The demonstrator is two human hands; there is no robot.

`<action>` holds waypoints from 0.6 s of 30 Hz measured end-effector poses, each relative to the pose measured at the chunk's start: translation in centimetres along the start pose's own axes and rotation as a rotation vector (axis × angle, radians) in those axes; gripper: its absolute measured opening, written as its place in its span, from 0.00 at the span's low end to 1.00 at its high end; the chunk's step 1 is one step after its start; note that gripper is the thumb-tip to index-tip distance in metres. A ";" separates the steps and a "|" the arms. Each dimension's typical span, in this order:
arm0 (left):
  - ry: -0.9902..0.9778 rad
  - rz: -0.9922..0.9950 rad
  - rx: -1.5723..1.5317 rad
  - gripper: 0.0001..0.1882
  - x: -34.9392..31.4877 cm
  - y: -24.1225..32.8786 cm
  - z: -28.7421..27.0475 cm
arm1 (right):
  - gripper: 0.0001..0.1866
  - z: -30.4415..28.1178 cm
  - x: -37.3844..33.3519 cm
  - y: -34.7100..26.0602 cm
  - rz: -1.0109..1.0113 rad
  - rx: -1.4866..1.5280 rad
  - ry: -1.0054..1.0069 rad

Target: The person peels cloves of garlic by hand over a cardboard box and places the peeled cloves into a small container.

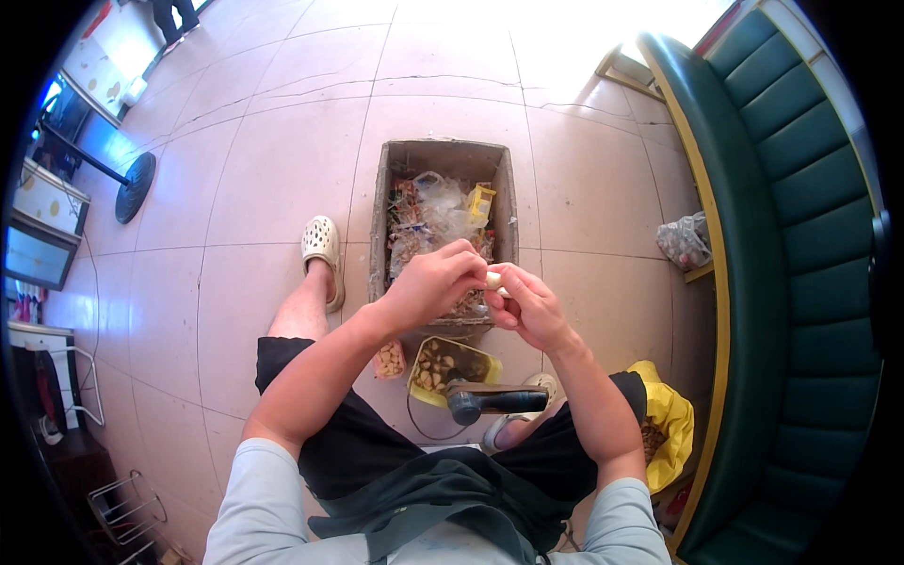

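Over the near part of a cardboard box (pixel 379 221), my two hands meet at the fingertips. My right hand (pixel 530 306) is closed around a small pale garlic clove (pixel 493 280); a second whitish bit shows just below it among the fingers. My left hand (pixel 441 281) pinches at the same clove from the other side, and its fingertips are partly hidden. Below the box stands a yellow tub (pixel 485 363) with several cloves in it, some brownish. To its left sits a small pink tub (pixel 389 360) of pale cloves.
Crumpled plastic (pixel 441 200), a yellow wrapper (pixel 480 204) and scraps fill the box. A dark bar-shaped object (pixel 499 399) juts over the yellow tub. A yellow bag (pixel 667 424) lies by my right knee, beside a green padded bench (pixel 744 282). A round black stand base (pixel 137 188) is far left.
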State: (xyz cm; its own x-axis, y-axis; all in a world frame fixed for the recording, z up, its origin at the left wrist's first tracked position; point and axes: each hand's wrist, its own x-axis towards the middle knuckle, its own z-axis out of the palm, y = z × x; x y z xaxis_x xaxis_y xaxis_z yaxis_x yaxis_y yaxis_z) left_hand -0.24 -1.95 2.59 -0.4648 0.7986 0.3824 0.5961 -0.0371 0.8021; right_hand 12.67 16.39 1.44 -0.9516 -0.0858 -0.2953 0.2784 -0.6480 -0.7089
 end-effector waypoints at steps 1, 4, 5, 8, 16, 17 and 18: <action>-0.002 -0.001 0.025 0.08 0.0 0.1 0.0 | 0.14 0.0 0.1 -0.2 -0.015 -0.112 0.021; 0.014 -0.011 0.070 0.08 -0.1 0.1 0.0 | 0.15 -0.4 0.3 -0.6 -0.043 -0.315 0.088; 0.004 -0.012 0.057 0.07 -0.1 0.0 0.1 | 0.15 -0.6 0.3 -0.5 -0.043 -0.296 0.115; -0.046 -0.013 0.026 0.06 -0.2 -0.1 0.4 | 0.13 -2.0 0.6 0.1 -0.090 -0.111 0.148; 0.052 -0.065 -0.052 0.09 -0.2 1.1 0.7 | 0.11 -1.7 0.3 -0.3 -0.044 0.139 0.115; 0.073 -0.053 -0.043 0.10 -0.2 1.2 0.8 | 0.11 -1.1 0.2 -0.3 -0.035 0.140 0.091; 0.094 -0.042 -0.035 0.10 -0.2 1.3 0.8 | 0.11 -0.5 0.1 -0.3 -0.025 0.142 0.067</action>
State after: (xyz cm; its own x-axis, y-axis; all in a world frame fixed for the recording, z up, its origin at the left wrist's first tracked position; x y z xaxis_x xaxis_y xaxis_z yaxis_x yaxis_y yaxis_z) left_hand 1.20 -1.70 3.20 -0.5493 0.7398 0.3886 0.5527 -0.0271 0.8329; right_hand 12.56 16.99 1.33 -0.9459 -0.0209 -0.3238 0.2289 -0.7502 -0.6203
